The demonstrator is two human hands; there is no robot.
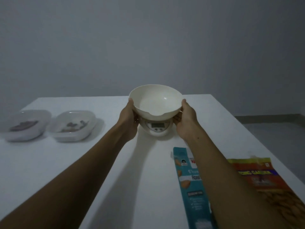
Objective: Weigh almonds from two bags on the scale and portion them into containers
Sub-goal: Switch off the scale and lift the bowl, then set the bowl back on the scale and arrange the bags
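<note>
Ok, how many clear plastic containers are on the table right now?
2. Both sit side by side on the left part of the table: the left container near the picture's edge, the right container between it and the scale. Others could lie out of view.

The cream-white round plastic bowl (156,101) is plain, with no pattern. The small white plastic kitchen scale (162,132) has a pale grey display panel (158,125). The flat white tabletop (74,162) looks faintly bluish in the dim light. The left clear plastic container (46,118) and the right clear plastic container (90,119) are colourless and cloudy; dull brown almonds (24,125) show through each. The long flat teal bag (196,205) carries white label bands, dark lettering and tan almond pictures. The flat orange-red bag (267,180) has a yellow-green top band, yellow-green lettering and a mottled tan-brown lower part. The bare wall (148,38) is blue-grey; the strip of floor (272,129) is darker grey.
</note>
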